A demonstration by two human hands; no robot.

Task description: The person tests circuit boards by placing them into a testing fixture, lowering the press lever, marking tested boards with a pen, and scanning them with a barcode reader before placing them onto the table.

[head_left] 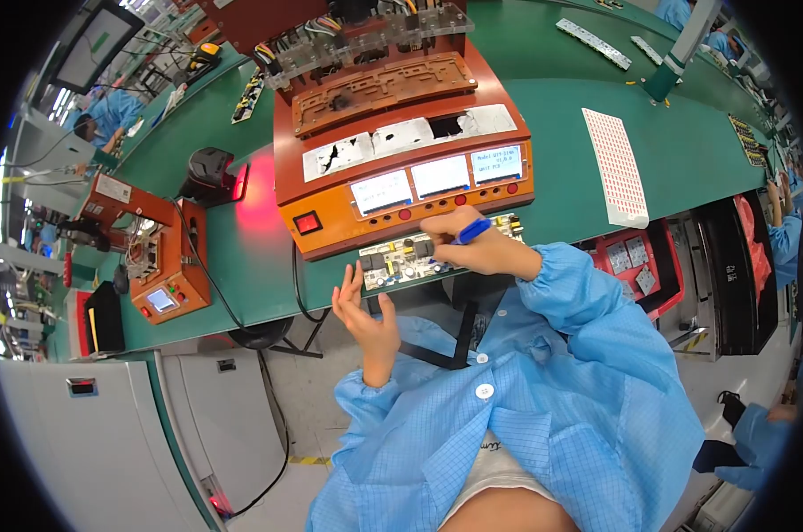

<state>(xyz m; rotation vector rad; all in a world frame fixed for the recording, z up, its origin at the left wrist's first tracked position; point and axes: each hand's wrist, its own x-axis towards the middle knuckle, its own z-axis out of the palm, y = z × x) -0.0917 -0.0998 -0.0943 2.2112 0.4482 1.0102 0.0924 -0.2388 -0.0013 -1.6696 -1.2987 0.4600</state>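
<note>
A long populated circuit board (394, 269) lies along the front edge of the green bench, just below the orange test fixture (331, 225). My right hand (481, 250) is closed around a blue pen (472, 230) above the middle of this board. The pen's tip is hidden behind my fingers, so I cannot tell whether it touches the board. At the board's left end is my left hand (368, 328), fingers spread and pointing up, with nothing visible in it. Its fingertips are close to the board's edge; contact is unclear.
A black barcode scanner (211, 177) casts red light left of the fixture. A smaller orange device (167, 257) stands further left. A sheet of red-marked labels (616, 164) lies right. A red bin (639, 266) sits below the bench edge. Other people work around.
</note>
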